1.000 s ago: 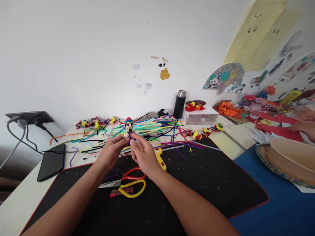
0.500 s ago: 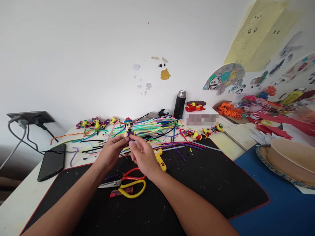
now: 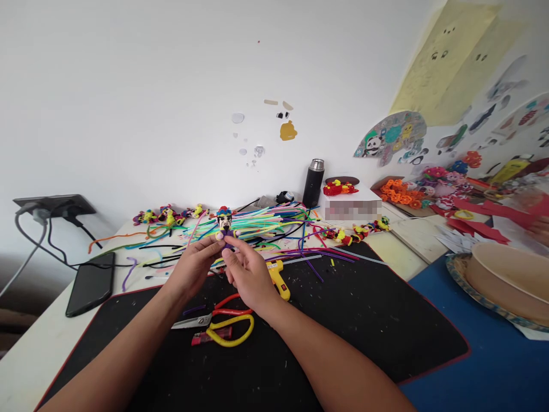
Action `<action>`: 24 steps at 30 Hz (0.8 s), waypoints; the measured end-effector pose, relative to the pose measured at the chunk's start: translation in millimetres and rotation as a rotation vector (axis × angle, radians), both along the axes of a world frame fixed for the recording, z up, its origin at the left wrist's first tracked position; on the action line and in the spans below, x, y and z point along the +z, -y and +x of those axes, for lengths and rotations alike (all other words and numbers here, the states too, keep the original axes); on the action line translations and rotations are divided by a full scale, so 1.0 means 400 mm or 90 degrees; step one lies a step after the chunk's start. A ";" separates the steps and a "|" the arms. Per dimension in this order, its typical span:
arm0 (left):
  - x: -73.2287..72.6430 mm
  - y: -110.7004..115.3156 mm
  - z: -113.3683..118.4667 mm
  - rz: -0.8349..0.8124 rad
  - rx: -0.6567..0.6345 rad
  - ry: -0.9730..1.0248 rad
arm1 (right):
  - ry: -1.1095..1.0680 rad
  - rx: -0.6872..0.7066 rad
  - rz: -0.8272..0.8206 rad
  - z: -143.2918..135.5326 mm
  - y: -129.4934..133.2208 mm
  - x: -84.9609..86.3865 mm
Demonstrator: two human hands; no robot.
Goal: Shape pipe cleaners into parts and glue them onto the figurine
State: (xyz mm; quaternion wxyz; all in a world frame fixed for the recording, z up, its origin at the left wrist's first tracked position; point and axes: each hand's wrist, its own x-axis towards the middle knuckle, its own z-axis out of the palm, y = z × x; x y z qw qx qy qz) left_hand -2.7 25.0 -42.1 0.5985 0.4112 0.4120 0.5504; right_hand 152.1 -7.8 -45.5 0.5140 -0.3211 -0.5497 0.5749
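Observation:
A small figure (image 3: 225,220) with a red and blue cap, a white face with black markings and a purple body stands upright between my hands. My left hand (image 3: 198,264) pinches its lower left side with thumb and fingertips. On the other side, my right hand (image 3: 249,272) has its index finger and thumb at the purple body, with the other fingers curled. The figure's lower end is partly hidden by the fingers. Behind it lies a pile of many-coloured pipe cleaners (image 3: 266,220).
Red and yellow handled scissors (image 3: 231,332) and a red lighter (image 3: 212,336) lie on the black mat (image 3: 343,343). Close to my right hand is a yellow glue gun (image 3: 279,280). A phone (image 3: 91,284) is at left, a black flask (image 3: 314,183) behind, a bowl (image 3: 514,280) at right.
My right thumb and fingers have shifted slightly at the purple body, and a little more of it shows. The left hand and surrounding objects look nearly the same.

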 end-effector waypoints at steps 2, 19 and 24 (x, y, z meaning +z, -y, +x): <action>0.000 0.000 0.000 -0.002 -0.001 0.000 | -0.007 0.001 -0.009 0.000 -0.001 0.002; -0.009 -0.001 0.005 0.060 0.022 -0.108 | -0.008 -0.040 -0.005 0.009 0.000 0.012; -0.008 -0.001 0.004 0.078 0.011 -0.136 | -0.013 -0.040 -0.002 0.007 -0.004 0.006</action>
